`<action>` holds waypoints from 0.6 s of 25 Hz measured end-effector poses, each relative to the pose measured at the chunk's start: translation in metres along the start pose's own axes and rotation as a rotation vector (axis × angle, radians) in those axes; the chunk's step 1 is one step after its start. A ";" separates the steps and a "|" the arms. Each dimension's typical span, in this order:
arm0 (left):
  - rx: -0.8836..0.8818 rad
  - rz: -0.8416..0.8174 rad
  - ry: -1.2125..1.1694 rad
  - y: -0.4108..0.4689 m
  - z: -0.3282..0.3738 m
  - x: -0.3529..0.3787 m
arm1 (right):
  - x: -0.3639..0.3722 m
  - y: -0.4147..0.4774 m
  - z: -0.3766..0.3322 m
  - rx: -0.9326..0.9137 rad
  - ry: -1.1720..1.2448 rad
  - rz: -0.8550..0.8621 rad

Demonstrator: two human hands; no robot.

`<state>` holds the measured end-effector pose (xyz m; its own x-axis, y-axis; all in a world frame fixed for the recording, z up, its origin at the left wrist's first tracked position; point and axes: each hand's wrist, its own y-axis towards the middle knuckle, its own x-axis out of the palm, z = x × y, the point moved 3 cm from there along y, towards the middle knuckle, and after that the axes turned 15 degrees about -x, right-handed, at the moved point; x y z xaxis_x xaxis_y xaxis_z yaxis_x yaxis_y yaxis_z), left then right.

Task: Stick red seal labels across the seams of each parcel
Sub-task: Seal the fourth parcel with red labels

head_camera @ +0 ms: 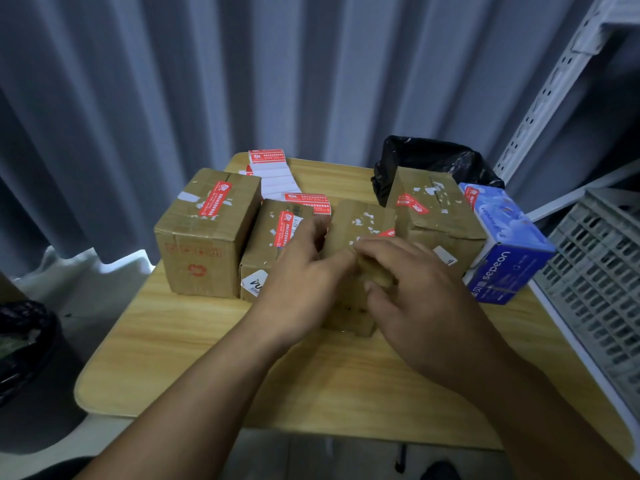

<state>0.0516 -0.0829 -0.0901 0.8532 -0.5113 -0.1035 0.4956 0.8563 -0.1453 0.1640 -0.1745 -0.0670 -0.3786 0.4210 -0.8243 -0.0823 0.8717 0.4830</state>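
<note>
The left grip, a bare hand, curls its fingers over the upper left edge of the middle parcel with the thumb at the near top edge. The right grip holds the same parcel's near top edge, fingers on top and thumb on the front face, though blur softens the fingertips. A red label corner shows on the parcel's top just beyond them. The parcel stands on the tabletop between a small parcel to the left and a scuffed parcel to the right, both already labelled. Behind lies the label stack.
</note>
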 end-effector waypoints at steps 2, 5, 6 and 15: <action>0.011 0.002 0.022 -0.005 0.002 0.001 | -0.009 -0.004 0.005 0.045 0.137 0.190; 0.009 0.042 0.123 -0.007 0.001 0.004 | -0.015 -0.004 0.028 0.202 0.223 0.360; 0.016 0.061 0.187 -0.007 0.001 0.008 | -0.013 -0.004 0.035 0.262 0.263 0.362; 0.153 0.229 0.534 -0.009 -0.007 0.023 | 0.001 -0.011 0.039 0.367 0.572 0.324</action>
<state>0.0661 -0.1030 -0.0978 0.7607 -0.2448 -0.6012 0.3607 0.9294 0.0779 0.2002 -0.1736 -0.0847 -0.7594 0.5624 -0.3272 0.3898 0.7959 0.4632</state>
